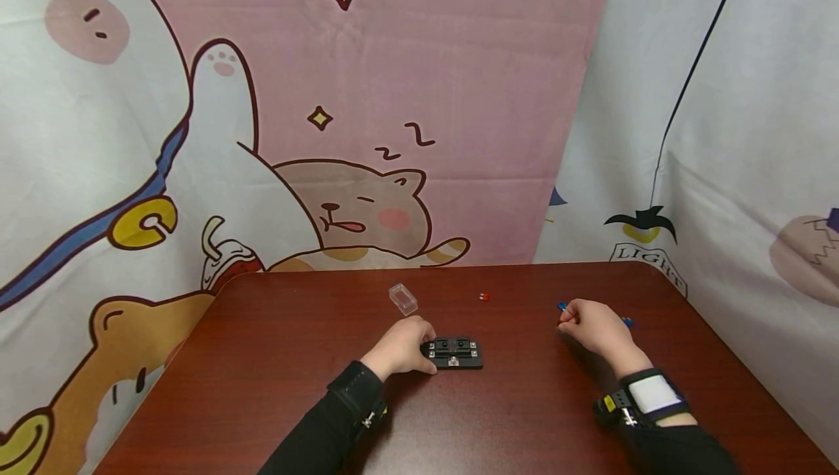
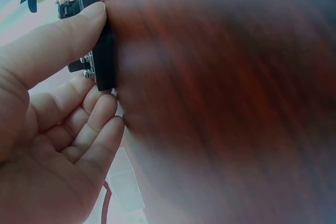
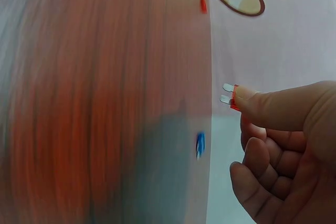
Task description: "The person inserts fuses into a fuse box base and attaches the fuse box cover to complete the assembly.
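Observation:
In the head view my left hand (image 1: 401, 347) grips the left end of a black fuse block (image 1: 462, 363), which has metal terminals on top. The left wrist view shows the thumb on one side of the block (image 2: 105, 59) and curled fingers at its end. My right hand (image 1: 598, 328) is over the right part of the table. Between thumb and index finger it pinches a red blade fuse (image 3: 234, 105), both metal prongs sticking out. A blue fuse (image 1: 562, 306) lies just beyond that hand, and another blue piece (image 1: 627, 322) to its right.
Farther back on the brown table (image 1: 314, 402) is a clear plastic box (image 1: 403, 299), behind the left hand. Another small red fuse (image 1: 484, 297) lies between the two hands, toward the back edge. A printed cloth (image 1: 491, 96) hangs behind the table.

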A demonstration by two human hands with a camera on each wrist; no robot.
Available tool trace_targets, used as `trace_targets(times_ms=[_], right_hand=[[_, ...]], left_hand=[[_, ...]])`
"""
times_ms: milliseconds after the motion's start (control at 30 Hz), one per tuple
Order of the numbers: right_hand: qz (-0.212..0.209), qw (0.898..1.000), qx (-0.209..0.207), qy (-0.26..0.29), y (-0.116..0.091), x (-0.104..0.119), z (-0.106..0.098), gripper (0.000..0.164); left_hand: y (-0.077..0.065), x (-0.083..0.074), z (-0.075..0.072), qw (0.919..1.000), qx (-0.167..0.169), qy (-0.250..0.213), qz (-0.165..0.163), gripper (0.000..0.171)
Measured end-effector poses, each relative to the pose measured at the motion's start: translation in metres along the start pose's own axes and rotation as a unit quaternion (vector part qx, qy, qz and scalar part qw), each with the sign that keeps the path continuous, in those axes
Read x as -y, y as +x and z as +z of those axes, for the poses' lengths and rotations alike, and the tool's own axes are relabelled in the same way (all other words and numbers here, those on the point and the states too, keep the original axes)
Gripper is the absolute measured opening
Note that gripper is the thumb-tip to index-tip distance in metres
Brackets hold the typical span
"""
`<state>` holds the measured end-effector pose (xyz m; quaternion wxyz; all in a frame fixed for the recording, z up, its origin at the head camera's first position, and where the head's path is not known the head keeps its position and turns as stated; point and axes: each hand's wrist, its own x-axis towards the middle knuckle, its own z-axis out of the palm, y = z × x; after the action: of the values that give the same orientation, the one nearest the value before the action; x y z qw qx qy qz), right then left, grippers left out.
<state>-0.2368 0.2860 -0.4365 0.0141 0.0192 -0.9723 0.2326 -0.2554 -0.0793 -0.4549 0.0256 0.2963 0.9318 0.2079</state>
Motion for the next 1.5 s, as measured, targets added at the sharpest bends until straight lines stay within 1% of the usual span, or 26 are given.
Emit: trace_targets(times_ms=[200,533,633,900,1167,1400,1500], right_hand=[[-0.033,0.999,-0.006,0.011,0.007,0.021,0.013,0.015],[-0.067,0.998,-0.013,0.013,0.017,0.056,0.033,0.017],[-0.071,0.997,-0.011,0.015,0.019,0.065,0.038,0.017],[-0.092,0.996,-0.008,0.017,0.023,0.089,0.048,0.017],[-0.125,0.992,-0.013,0.017,0.023,0.109,0.058,0.017],[-0.135,0.991,-0.016,0.017,0.024,0.123,0.064,0.017],[-0.146,0.989,-0.018,0.018,0.023,0.127,0.066,0.018]], left_hand=[[-0.002,-0.001,-0.001,1.0000,-0.002,-0.003,0.002,0.044],[-0.002,-0.002,-0.002,1.0000,-0.004,0.001,0.001,0.044],[-0.001,-0.002,-0.001,1.0000,-0.003,0.002,0.002,0.044],[-0.001,-0.002,-0.001,1.0000,-0.003,0.005,0.001,0.044],[-0.001,-0.001,-0.002,1.0000,-0.004,0.003,0.003,0.044],[-0.001,-0.001,-0.002,1.0000,-0.003,-0.002,0.003,0.042],[-0.001,-0.001,-0.002,1.0000,-0.002,-0.006,0.002,0.041]])
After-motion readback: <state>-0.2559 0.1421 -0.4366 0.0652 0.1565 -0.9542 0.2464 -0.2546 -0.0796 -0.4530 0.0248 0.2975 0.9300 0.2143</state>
